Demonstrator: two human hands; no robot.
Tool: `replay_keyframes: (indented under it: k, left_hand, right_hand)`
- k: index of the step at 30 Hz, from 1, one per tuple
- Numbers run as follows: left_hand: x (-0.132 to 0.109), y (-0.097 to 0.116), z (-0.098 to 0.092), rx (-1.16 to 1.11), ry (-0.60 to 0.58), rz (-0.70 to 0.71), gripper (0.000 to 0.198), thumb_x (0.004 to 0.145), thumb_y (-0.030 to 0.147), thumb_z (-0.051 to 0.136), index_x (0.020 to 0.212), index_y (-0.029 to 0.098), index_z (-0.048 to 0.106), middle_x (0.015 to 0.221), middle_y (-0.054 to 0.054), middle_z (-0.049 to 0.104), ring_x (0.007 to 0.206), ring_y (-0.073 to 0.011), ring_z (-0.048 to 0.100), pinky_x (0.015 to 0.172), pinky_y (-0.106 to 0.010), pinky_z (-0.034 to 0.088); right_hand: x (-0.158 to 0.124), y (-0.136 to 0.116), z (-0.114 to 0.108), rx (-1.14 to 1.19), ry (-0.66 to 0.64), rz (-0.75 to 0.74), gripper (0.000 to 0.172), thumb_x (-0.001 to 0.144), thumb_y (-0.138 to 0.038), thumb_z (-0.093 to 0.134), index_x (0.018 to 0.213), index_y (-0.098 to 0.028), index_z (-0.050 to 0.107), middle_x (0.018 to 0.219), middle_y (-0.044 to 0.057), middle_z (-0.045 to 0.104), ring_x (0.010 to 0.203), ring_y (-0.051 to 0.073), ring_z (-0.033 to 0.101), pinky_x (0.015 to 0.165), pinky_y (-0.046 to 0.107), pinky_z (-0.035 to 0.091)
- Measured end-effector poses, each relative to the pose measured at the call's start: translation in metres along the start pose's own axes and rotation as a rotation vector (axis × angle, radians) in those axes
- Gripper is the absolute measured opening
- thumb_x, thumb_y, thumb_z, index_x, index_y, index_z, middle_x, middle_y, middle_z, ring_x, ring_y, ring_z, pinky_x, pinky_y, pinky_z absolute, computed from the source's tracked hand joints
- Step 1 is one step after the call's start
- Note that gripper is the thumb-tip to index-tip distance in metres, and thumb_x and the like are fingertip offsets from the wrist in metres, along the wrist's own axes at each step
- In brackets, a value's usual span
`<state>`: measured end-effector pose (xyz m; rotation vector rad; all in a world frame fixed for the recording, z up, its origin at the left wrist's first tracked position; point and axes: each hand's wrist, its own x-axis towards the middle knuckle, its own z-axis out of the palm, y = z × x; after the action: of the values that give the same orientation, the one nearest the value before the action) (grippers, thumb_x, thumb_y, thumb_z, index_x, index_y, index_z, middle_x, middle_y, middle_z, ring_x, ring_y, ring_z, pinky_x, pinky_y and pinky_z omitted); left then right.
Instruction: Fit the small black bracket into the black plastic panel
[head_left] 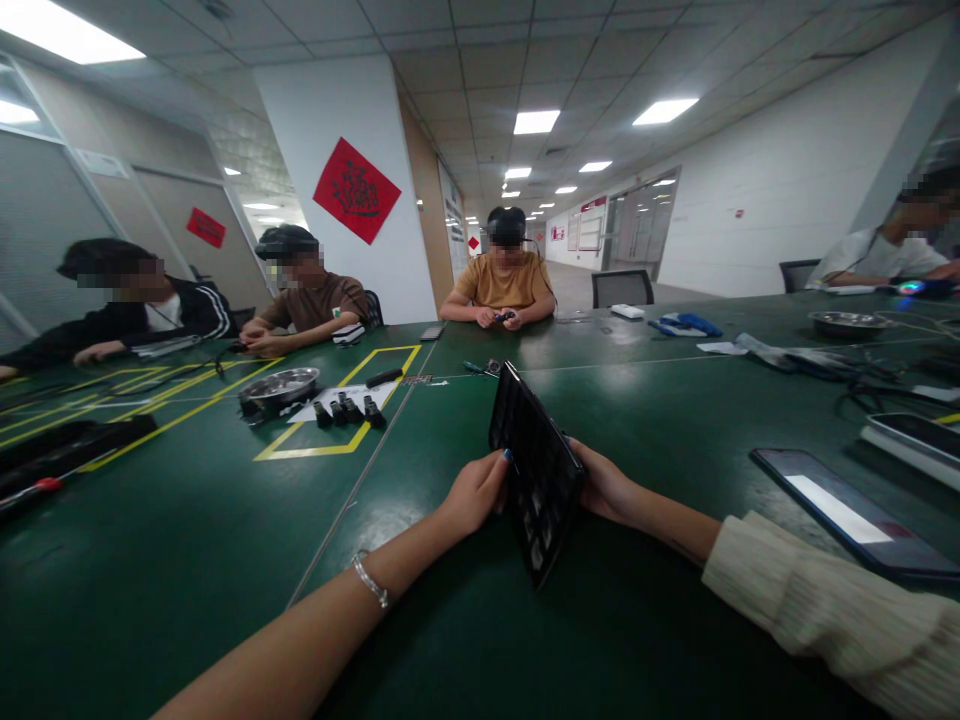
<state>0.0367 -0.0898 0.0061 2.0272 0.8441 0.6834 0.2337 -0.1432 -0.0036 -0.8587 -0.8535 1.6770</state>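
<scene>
A flat black panel-like object [536, 470] stands tilted on edge above the green table, its dark face turned to the left with small pale patches on it. My left hand [480, 490], with a bracelet on the wrist, grips it from the left, the thumb on its face. Behind its right edge my right hand [604, 485] holds it from the other side, the fingers partly hidden by the object. Further right lies a phone [847, 505] with a bright patch on its screen.
Several black parts [349, 408] stand on white paper inside yellow tape, beside a metal bowl [281, 388]. Pliers [480, 368] lie beyond the panel. Another bowl [851, 324] and cables are at the right. Several people sit around the green table [420, 440].
</scene>
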Motion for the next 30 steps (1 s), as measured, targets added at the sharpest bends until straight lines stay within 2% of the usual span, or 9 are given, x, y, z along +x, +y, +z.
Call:
replay_keyframes:
  k: [8,14,20,24,30]
  left_hand:
    - [-0.0002,0.0036,-0.0015,0.062,-0.024,0.018,0.042,0.085,0.053,0.029,0.07,0.018,0.045,0.046,0.005,0.046,0.045,-0.0102,0.044,0.05,-0.022,0.034]
    - [0.0007,-0.0013,0.0015,0.011,0.002,-0.007,0.049,0.086,0.055,0.019,0.068,0.018,0.044,0.045,0.005,0.043,0.044,-0.0103,0.043,0.05,-0.023,0.035]
    - [0.0,0.0033,-0.001,0.033,-0.017,0.0,0.045,0.085,0.054,0.026,0.075,0.017,0.048,0.046,0.005,0.044,0.044,-0.0103,0.043,0.05,-0.023,0.034]
    - [-0.0001,0.003,-0.0012,0.02,-0.024,0.003,0.042,0.084,0.054,0.03,0.073,0.017,0.046,0.047,0.005,0.045,0.045,-0.0102,0.044,0.049,-0.022,0.034]
    - [0.0007,-0.0011,0.0004,-0.039,-0.003,-0.015,0.049,0.085,0.058,0.022,0.067,0.018,0.044,0.045,0.004,0.044,0.045,-0.0103,0.043,0.051,-0.023,0.035]
  right_hand:
    - [0.0023,0.0025,-0.0018,0.001,-0.012,-0.019,0.034,0.088,-0.04,0.033,0.105,-0.019,0.053,0.076,0.003,0.064,0.049,0.012,0.051,0.05,0.027,0.039]
    - [0.0007,-0.0009,0.0017,0.028,0.033,0.019,0.031,0.089,-0.036,0.03,0.102,-0.019,0.053,0.072,0.003,0.064,0.049,0.013,0.051,0.051,0.028,0.04]
    - [0.0,0.0001,0.0012,0.006,-0.007,-0.007,0.035,0.088,-0.039,0.034,0.11,-0.02,0.052,0.079,0.004,0.065,0.049,0.013,0.051,0.054,0.029,0.041]
    - [0.0007,0.001,0.0017,0.017,0.017,-0.008,0.035,0.089,-0.038,0.031,0.11,-0.019,0.052,0.08,0.004,0.065,0.048,0.013,0.051,0.052,0.028,0.04]
    - [-0.0004,-0.0009,0.0019,0.004,0.005,0.004,0.037,0.09,-0.037,0.029,0.115,-0.019,0.051,0.08,0.004,0.065,0.048,0.013,0.051,0.055,0.03,0.042]
